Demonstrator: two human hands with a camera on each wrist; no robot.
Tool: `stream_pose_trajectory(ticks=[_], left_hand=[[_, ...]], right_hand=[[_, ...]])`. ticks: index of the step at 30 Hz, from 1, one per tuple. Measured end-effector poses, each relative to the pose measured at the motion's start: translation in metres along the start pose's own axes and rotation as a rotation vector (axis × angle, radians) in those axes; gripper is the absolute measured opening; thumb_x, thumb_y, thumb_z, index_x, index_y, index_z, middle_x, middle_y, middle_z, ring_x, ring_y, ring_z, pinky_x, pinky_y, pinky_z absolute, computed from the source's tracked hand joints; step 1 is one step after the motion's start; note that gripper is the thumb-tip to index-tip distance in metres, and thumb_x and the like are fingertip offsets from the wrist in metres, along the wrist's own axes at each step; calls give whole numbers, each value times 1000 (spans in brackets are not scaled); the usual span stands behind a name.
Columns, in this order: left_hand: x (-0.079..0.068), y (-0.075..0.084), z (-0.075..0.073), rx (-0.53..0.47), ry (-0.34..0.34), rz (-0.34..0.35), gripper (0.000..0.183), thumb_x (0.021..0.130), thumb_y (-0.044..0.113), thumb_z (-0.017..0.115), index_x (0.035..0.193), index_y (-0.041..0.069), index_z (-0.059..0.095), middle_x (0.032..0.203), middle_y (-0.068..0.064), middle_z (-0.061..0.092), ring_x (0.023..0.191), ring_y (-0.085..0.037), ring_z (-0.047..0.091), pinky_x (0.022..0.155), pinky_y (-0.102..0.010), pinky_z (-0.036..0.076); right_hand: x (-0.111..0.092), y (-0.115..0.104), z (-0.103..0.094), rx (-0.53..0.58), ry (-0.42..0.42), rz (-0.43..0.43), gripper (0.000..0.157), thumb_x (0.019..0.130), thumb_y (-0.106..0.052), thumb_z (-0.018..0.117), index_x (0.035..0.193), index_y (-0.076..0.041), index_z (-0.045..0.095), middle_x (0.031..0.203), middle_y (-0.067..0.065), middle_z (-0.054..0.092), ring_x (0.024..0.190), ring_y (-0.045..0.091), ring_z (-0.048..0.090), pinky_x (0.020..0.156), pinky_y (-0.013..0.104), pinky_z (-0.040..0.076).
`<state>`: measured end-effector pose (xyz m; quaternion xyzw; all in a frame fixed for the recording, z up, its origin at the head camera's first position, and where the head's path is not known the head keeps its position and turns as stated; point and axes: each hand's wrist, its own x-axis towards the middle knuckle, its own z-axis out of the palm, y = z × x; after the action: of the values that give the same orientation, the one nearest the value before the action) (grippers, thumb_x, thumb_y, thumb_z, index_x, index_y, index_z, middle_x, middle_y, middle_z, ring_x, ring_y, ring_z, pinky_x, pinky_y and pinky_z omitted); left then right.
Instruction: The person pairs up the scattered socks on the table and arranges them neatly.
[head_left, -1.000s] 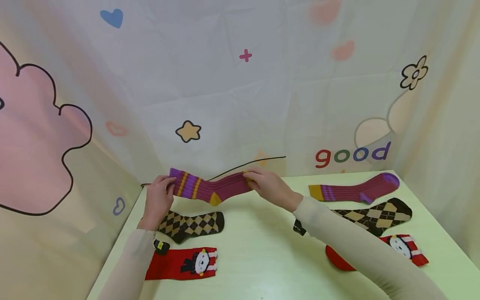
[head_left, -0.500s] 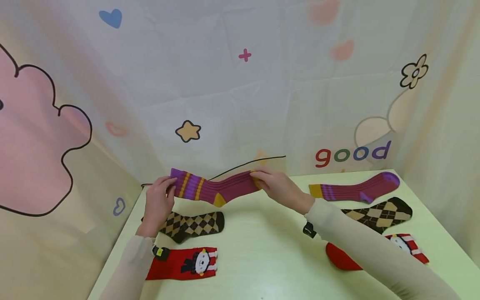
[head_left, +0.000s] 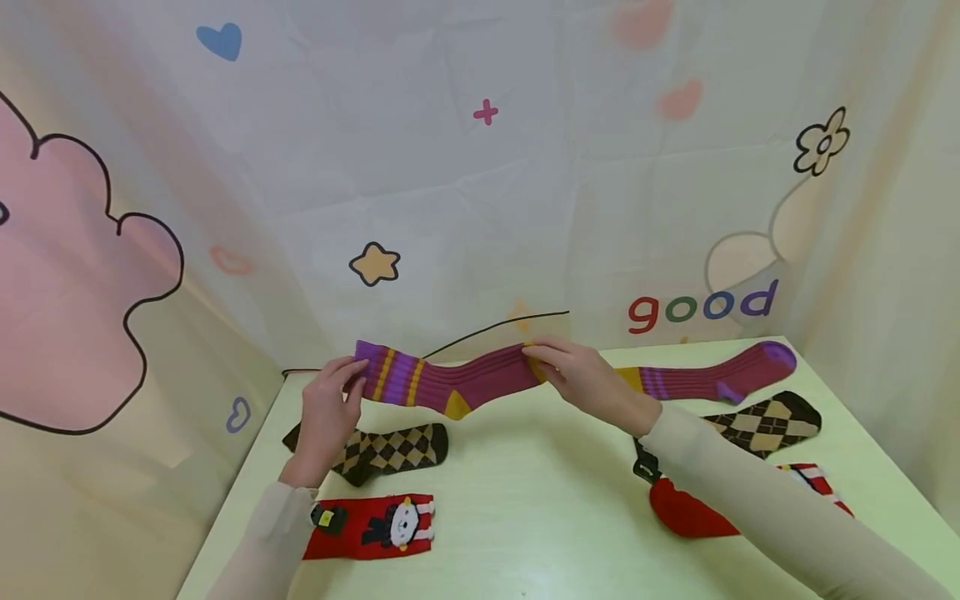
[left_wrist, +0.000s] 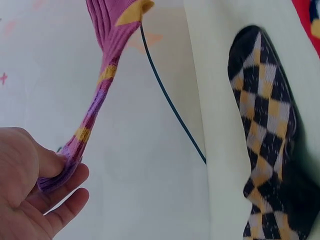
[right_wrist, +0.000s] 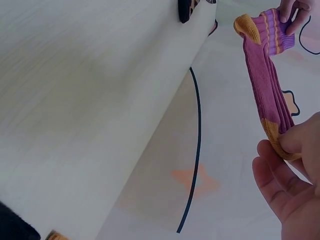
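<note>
Stretched between both hands is a magenta sock [head_left: 491, 375] with a purple and yellow striped cuff and a yellow heel and toe, held up near the back of the table. My left hand [head_left: 328, 408] pinches its purple cuff, thumb against fingers in the left wrist view. At the other end my right hand [head_left: 592, 383] pinches the yellow toe [right_wrist: 272, 132] between thumb and fingers. Behind that hand, a second magenta sock [head_left: 697, 382] with a yellow cuff and purple heel lies flat on the table, its cuff end partly covered by the hand.
An argyle sock [head_left: 405, 450] and a red sock with a white animal face [head_left: 367, 525] lie at the left. Another argyle sock [head_left: 772, 425] and red sock [head_left: 686, 508] lie at the right, partly behind the right sleeve. A printed curtain [head_left: 465, 183] hangs behind the table [head_left: 517, 533].
Both hands have moved to the right with the held sock between them. The right hand now overlaps the cuff end of the magenta sock lying at the right. The socks on the table have stayed put.
</note>
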<state>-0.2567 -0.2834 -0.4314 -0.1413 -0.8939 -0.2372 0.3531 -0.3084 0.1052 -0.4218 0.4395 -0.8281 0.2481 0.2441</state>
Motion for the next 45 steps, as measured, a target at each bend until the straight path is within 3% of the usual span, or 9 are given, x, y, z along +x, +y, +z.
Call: stream_pose_trajectory(ticks=[11, 30, 45], left_hand=[[-3, 20, 5, -45, 20, 42, 27, 87, -7, 77, 114, -7, 74, 115, -24, 69, 88, -34, 72, 74, -46, 61], [-17, 50, 7, -114, -31, 34, 31, 86, -3, 80, 117, -3, 74, 121, -19, 69, 101, -35, 72, 82, -44, 61], [-28, 73, 11, -186, -31, 64, 30, 85, -4, 80, 115, -3, 75, 119, -18, 69, 101, -32, 73, 81, -40, 60]], right_hand=[[-19, 8, -13, 19, 16, 3, 39, 86, 10, 76, 123, 2, 71, 118, 15, 70, 99, 29, 72, 79, 37, 61], [-51, 4, -36, 11, -34, 76, 44, 86, 9, 77, 128, -1, 69, 124, 13, 69, 105, 29, 71, 81, 35, 61], [-70, 2, -55, 27, -45, 125, 47, 85, 15, 74, 129, -2, 69, 124, 14, 69, 93, 23, 70, 72, 32, 62]])
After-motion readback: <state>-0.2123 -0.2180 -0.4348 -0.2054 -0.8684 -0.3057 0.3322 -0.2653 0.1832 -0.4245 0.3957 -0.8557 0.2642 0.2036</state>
